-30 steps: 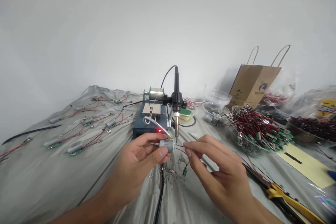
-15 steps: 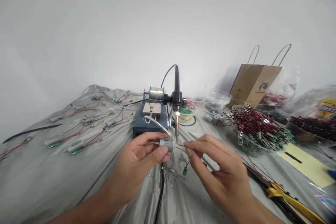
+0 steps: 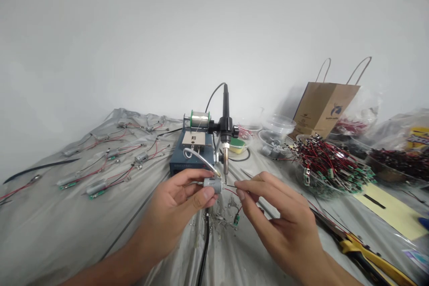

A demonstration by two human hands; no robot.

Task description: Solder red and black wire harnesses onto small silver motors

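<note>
A small grey electric motor [image 3: 212,185] lies on its side in my left hand [image 3: 179,205], pinched between thumb and fingers. My right hand [image 3: 278,214] pinches a thin black wire [image 3: 231,185], whose end reaches the motor's right face. Right above that spot is the tip of an upright soldering iron [image 3: 225,161] in a stand. A solder feed tube [image 3: 201,156] curves down to the tip from the blue soldering station [image 3: 181,156]. A red wire [image 3: 231,191] runs from the motor, and a small green circuit board [image 3: 237,219] dangles below my right fingers.
Several wired motors [image 3: 97,187] lie on the plastic-covered table at left. At right stand a tub of wired boards [image 3: 331,170], a tub of motors [image 3: 273,145] and a paper bag [image 3: 321,107]. Yellow-handled pliers [image 3: 355,246] lie near my right wrist. A solder spool [image 3: 200,119] tops the station.
Almost nothing differs. Both hands keep the motor and the black wire at the iron's tip, and the small green board has shifted very slightly.
</note>
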